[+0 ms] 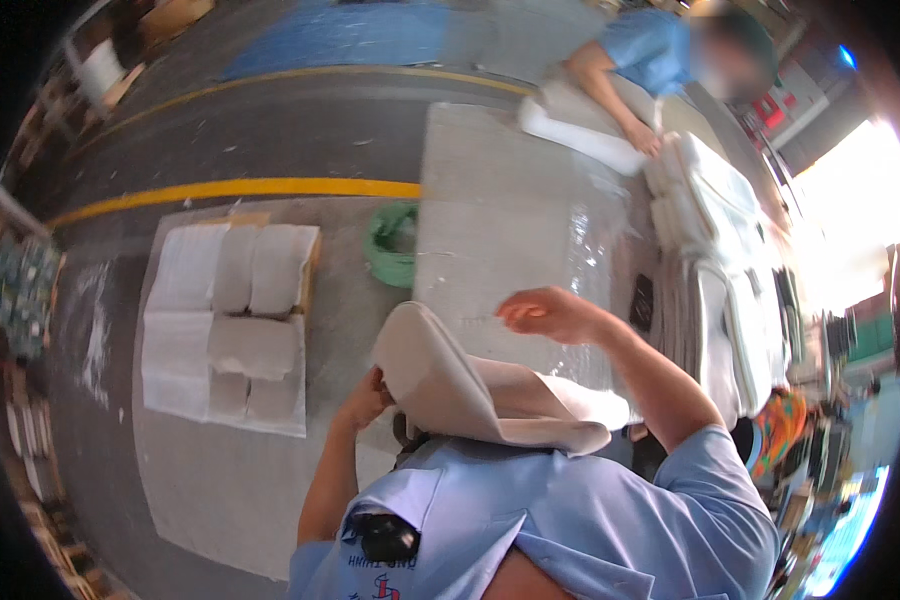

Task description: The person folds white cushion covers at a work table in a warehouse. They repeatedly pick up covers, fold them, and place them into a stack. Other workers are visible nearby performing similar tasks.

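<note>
A large grey-beige, soft folded sheet (435, 375) with a whitish face rests against the front of my body. My left hand (372, 395) grips its left edge, with most of its fingers hidden behind the sheet. To the sheet's upper right, my right hand (552, 312) hovers over the worktable (490, 210). It holds nothing; its fingers are slightly bent and loosely spread. Part of the folded sheet hangs toward the right, below my right forearm.
Thick stacks of grey and white sheets (710, 300) line the table's right side. Across the table, a co-worker's hand (642, 138) touches a similar sheet. A green bag-lined bin (392, 245) stands left of the table. Pale sheets lie on a low pallet (175, 300) farther left.
</note>
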